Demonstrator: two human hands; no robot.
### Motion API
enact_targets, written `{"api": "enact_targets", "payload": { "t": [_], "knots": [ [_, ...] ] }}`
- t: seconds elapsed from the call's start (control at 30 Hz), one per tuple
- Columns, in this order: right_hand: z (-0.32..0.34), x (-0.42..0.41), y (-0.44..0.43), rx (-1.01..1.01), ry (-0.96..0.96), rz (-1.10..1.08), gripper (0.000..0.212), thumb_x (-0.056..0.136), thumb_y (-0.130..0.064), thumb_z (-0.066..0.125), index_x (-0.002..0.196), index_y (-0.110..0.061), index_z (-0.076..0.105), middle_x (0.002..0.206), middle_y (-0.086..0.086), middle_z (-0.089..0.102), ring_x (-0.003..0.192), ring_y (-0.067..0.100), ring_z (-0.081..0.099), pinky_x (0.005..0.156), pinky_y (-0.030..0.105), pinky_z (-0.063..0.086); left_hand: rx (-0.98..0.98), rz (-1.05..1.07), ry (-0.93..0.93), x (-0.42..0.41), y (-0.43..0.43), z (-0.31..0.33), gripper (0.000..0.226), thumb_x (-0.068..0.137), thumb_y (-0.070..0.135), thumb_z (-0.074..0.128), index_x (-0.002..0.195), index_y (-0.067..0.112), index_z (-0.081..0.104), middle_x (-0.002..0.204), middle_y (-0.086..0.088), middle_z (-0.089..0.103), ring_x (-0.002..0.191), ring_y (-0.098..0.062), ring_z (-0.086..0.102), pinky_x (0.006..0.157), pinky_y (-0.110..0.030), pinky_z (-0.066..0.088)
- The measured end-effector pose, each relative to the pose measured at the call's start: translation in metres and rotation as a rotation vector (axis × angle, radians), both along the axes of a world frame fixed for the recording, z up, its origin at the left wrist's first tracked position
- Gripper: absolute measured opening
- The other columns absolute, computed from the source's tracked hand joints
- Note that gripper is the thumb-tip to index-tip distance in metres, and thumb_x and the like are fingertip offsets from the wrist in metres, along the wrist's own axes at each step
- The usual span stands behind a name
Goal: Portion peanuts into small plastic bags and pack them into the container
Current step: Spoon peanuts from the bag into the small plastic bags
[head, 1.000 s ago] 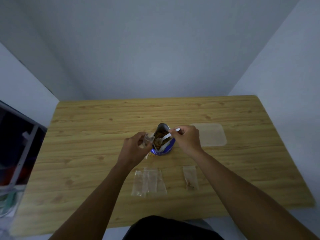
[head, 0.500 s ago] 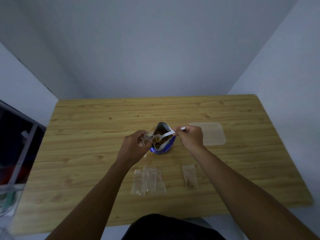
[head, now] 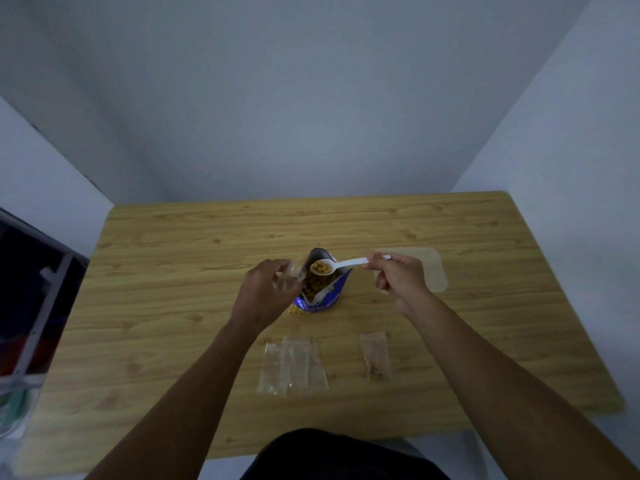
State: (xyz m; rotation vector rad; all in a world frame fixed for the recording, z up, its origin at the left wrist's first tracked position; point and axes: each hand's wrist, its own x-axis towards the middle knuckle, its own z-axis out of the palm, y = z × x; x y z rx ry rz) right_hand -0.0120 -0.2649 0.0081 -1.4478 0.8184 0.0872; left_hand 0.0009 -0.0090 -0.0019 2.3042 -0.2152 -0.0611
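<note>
Mid-table [head: 173, 271], we see the right hand [head: 401, 282] pinching a white spoon [head: 349, 262] heaped with peanuts [head: 320, 268] above the open blue peanut pouch [head: 322, 289]. The left hand [head: 266, 292] curls its fingers around what looks like a small clear bag [head: 292, 273] beside the pouch. The empty bags [head: 294, 365] and a partly filled bag [head: 375, 355] lie toward the near edge.

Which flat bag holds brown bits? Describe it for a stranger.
On the light wooden table, look nearer than the standing blue peanut pouch. The small clear plastic bag lies alone, right of the overlapping clear bags; only it shows brown bits inside.
</note>
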Motion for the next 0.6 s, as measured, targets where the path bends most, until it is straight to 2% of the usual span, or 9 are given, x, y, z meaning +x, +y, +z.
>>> {"api": "enact_targets", "payload": {
  "t": [0.13,0.27,0.4,0.47,0.6],
  "knots": [
    [0.017,0.005,-0.012,0.005,-0.075,0.040,0.013,0.089,-0.018,0.077,0.095,-0.007,0.076,0.087,0.011,0.079,0.046,0.014,0.043,0.053,0.028,0.041,0.056,-0.010,-0.026,0.004,-0.007,0.001,0.034,0.079,0.034,0.074,0.112,0.024,0.068,0.100,0.006,0.066,0.084,-0.013,0.061,0.072,-0.036,0.056],
    [0.044,0.011,-0.008,-0.110,-0.190,0.162,0.010,0.089,-0.018,0.077,0.093,-0.009,0.078,0.080,0.007,0.079,0.044,0.011,0.044,0.050,0.025,0.042,0.082,-0.017,-0.073,0.008,-0.019,0.007,0.027,0.083,0.046,0.068,0.105,0.031,0.068,0.091,0.010,0.065,0.079,-0.012,0.061,0.067,-0.035,0.054],
    [0.059,0.012,0.009,-0.300,-0.357,0.382,0.005,0.087,-0.019,0.079,0.090,-0.015,0.081,0.071,0.002,0.077,0.043,0.006,0.048,0.046,0.024,0.042,0.057,-0.070,-0.126,0.008,-0.032,0.015,0.031,0.084,0.048,0.062,0.110,0.031,0.069,0.087,0.009,0.067,0.076,-0.012,0.059,0.065,-0.038,0.053],
    [0.064,0.012,0.013,-0.376,-0.411,0.506,0.006,0.085,-0.022,0.081,0.090,-0.018,0.082,0.069,0.000,0.075,0.046,0.010,0.053,0.047,0.025,0.045,0.021,-0.085,-0.132,0.008,-0.035,0.017,0.033,0.084,0.047,0.060,0.110,0.029,0.070,0.087,0.008,0.069,0.075,-0.011,0.059,0.064,-0.039,0.053],
    [0.071,0.014,0.008,-0.382,-0.444,0.615,0.009,0.083,-0.019,0.082,0.092,-0.020,0.082,0.075,-0.003,0.077,0.047,0.017,0.059,0.051,0.026,0.048,-0.047,-0.050,-0.113,0.006,-0.033,0.015,0.031,0.078,0.037,0.065,0.108,0.029,0.071,0.090,0.008,0.070,0.078,-0.013,0.062,0.067,-0.041,0.054]
  ]
}}
